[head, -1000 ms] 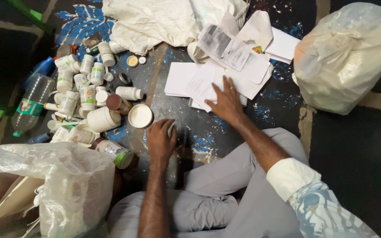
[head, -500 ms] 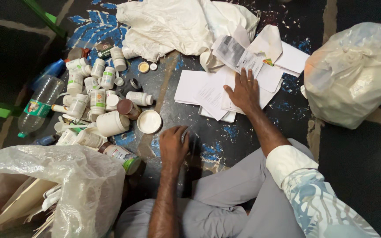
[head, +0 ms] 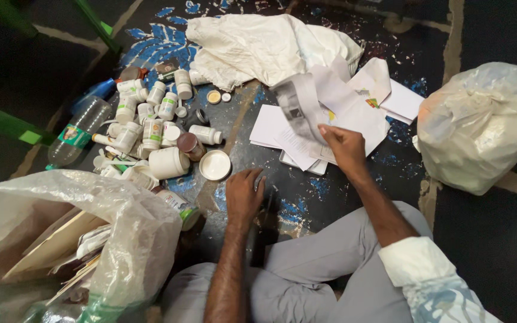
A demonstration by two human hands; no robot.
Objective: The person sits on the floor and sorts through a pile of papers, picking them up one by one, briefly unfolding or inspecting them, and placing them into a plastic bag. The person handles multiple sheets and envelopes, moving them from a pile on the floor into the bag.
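- nearest: person sits cross-legged on dark painted floor (head: 498, 257), grey trousers, white sleeve w/ blue pattern on right arm.
- clear plastic bag (head: 121, 239) at near left, stuffed w/ cardboard and paper bits, touching the left knee area.
- left hand (head: 243, 194) lies palm down on the floor just past the knees, fingers loosely curled, gripping nothing that shows; can't tell if sth small is under it.
- just left of that hand: jar w/ green cap (head: 181, 206) on its side, half under the bag's edge.
- a bit further: round white lid (head: 215, 165) flat on the floor, big white jar (head: 169, 162) on its side beside it.
- right hand (head: 345, 146) is raised above the paper pile, thumb and fingers pinched on a printed paper sheet (head: 300, 110); sheet is lifted, curled and motion-blurred, upper end bending away from the person.
- under and around that hand: loose white papers (head: 270, 122) fanned on the floor, overlapping.
- left mid: heap of small white medicine bottles (head: 151, 113), some upright, some tipped, packed close.
- empty clear plastic bottle (head: 76, 134) lying at the heap's left edge.
- far right: tied cloudy plastic bag (head: 480, 128), well apart from both hands.
- farthest: crumpled white sack (head: 258, 45) beyond the papers.
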